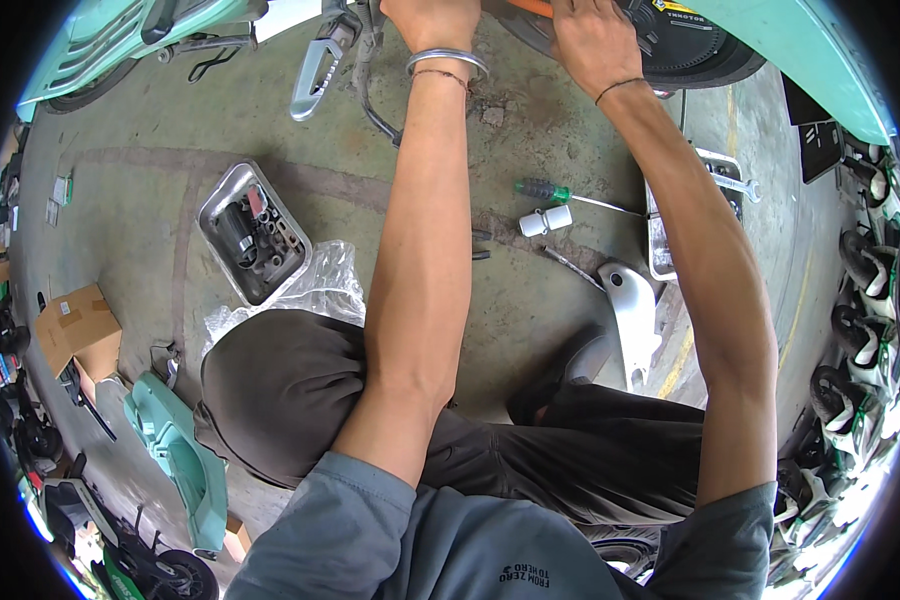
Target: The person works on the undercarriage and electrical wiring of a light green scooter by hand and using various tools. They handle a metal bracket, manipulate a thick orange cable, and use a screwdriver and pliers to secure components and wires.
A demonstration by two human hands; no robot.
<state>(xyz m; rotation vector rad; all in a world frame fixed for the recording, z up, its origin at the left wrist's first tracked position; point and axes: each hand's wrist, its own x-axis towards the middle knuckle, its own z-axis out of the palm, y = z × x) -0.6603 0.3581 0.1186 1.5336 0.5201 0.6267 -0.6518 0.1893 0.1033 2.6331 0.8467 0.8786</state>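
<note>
At the top edge, my left hand (432, 22) reaches in beside the underside of a turquoise scooter; its fingers are cut off by the picture's edge. To the right of it, my right hand (597, 48) is at the scooter's black wheel (685, 50), its fingers bent. An orange bar-like part (532, 7) runs up to the fingers of this hand, and what they close on is partly out of the picture. A silver metal bracket (317, 82) and a dark stand leg (370, 105) hang left of my left forearm.
A metal tray (303, 262) of small parts lies left on clear plastic (332, 285). Toward the right are a green-black screwdriver (545, 190), a white cylindrical part (545, 220), a silver cover (630, 315) and another tray (660, 250) with a wrench (735, 185). A turquoise panel (185, 460) lies lower left.
</note>
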